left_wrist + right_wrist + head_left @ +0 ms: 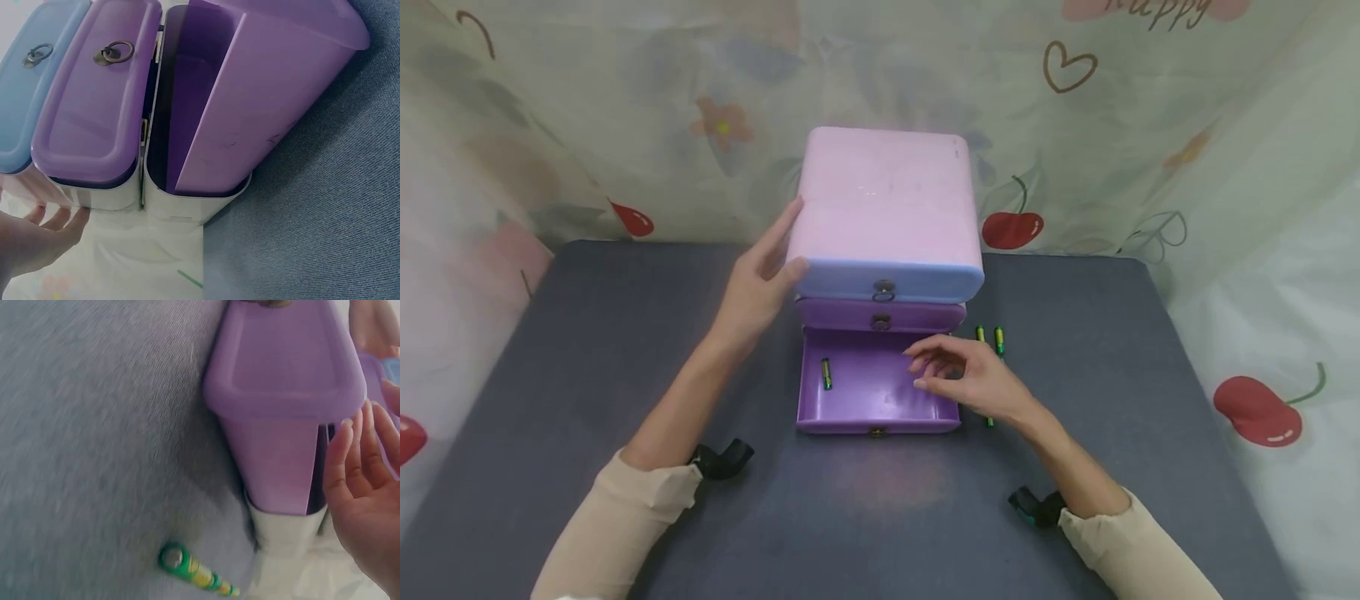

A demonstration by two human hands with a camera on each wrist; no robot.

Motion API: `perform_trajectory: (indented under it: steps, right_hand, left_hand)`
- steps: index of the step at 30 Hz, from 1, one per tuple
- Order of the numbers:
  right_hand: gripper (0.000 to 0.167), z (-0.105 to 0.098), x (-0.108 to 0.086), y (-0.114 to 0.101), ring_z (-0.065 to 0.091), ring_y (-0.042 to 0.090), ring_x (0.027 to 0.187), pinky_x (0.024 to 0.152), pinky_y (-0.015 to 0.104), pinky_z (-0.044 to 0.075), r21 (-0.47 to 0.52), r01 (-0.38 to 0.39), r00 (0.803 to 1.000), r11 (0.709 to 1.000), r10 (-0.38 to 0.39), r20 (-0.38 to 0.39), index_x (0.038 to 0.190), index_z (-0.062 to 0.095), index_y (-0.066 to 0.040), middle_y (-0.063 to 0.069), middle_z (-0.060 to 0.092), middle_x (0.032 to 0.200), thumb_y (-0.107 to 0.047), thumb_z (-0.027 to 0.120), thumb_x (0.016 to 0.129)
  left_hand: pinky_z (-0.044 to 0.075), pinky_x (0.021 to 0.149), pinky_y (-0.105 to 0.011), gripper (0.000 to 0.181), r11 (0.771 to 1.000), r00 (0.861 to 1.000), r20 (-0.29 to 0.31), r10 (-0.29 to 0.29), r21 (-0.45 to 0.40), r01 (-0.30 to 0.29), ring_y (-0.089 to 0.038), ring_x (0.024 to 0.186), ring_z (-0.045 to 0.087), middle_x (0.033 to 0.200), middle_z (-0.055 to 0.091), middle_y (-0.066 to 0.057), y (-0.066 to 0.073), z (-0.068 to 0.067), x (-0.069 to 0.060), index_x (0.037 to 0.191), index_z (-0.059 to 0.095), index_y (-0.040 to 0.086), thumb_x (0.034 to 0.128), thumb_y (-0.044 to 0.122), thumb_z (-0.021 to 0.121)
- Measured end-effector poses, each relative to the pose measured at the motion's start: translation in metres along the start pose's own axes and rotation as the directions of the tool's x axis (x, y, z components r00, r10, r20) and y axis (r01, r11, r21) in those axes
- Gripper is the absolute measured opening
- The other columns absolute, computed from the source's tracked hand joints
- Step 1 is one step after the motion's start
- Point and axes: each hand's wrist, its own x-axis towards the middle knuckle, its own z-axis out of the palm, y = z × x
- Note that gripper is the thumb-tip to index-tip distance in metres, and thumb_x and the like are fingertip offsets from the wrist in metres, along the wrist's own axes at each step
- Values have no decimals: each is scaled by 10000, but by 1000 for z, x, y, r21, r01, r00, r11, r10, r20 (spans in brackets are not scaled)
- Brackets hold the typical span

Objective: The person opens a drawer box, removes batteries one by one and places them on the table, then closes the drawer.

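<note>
My left hand [752,287] rests against the left side of a small pink-topped drawer cabinet [887,196], its fingertips touching the wall. The bottom purple drawer [880,427] is pulled out, and one green-and-yellow battery [827,374] lies inside at the left. Above it, the middle purple drawer [835,314] and the blue top drawer [838,281] are closed, each with a ring pull. My right hand [973,375] hovers over the right edge of the pulled-out drawer, fingers loosely bent; I see nothing between them. In the right wrist view a battery [199,573] lies on the table beside the cabinet.
More batteries [999,340] lie on the dark grey table [880,517] just right of the drawer, partly hidden by my right hand. A patterned cloth [647,108] hangs behind the table and at its sides. Black straps [722,460] sit on both wrists.
</note>
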Motion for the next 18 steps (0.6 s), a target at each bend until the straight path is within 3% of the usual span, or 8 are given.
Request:
perform_trajectory:
  steps: [6,13,18]
  right_hand:
    - [339,12,9,3,648,229,875,751,301,541,-8,3,1000,1000,-3,-6,1208,679,-119,129,694,1018,-57,747,882]
    - [355,26,22,3,649,236,879,758,305,543,0,11,1000,1000,-11,23,1228,674,-103,164,690,1021,-61,746,882]
    - [355,32,29,1,646,203,876,756,302,541,-19,5,1000,1000,-4,26,1226,676,-130,91,705,1006,-76,750,883]
  left_hand:
    - [208,1193,-270,712,1000,1000,5,14,15,-15,-153,1479,261,1603,319,-7,0,0,0,1524,399,150,920,380,698]
    - [203,1195,-271,739,1000,1000,2,18,13,-18,-158,1479,262,1605,314,-20,1,0,-2,1525,398,145,905,398,712]
    - [212,1191,-267,724,1000,1000,3,1,8,-1,-157,1478,263,1609,307,-12,-1,0,-1,1530,395,169,915,385,709]
